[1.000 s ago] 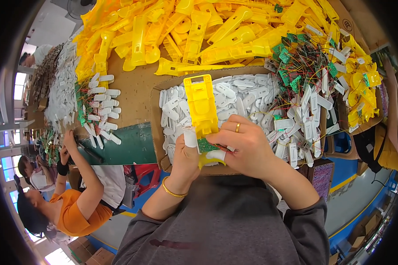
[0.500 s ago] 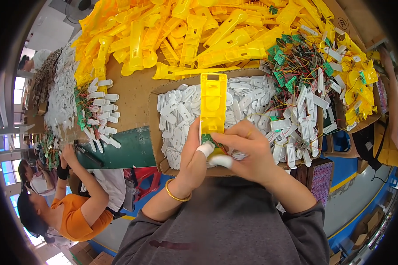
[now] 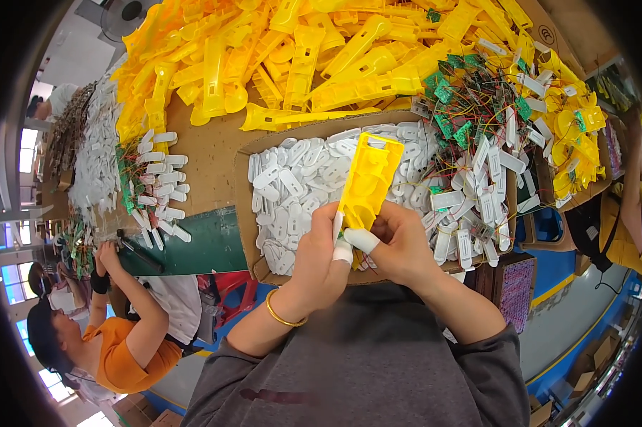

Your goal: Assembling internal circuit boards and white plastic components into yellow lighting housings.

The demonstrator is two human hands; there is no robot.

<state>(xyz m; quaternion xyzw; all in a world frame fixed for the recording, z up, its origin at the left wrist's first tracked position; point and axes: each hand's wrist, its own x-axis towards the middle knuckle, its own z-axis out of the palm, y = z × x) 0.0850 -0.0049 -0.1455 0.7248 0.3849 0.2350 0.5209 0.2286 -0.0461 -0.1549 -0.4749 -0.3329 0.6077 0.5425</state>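
Yellow plastic housing (image 3: 367,181) stands tilted above the shallow cardboard box (image 3: 244,185) of small white plastic pieces (image 3: 292,185), its lower end gripped by both hands. The left hand (image 3: 319,260) wraps the bottom edge, a taped fingertip against it; the right hand (image 3: 399,245) pinches it from the other side, and a taped finger (image 3: 362,239) presses a small green part at the base. Loose circuit boards with coloured wires (image 3: 470,107) lie just right of the box on the worktop (image 3: 200,153). With only the base held, the housing could probably twist or slip, and the small part could drop among the white pieces and be hard to find.
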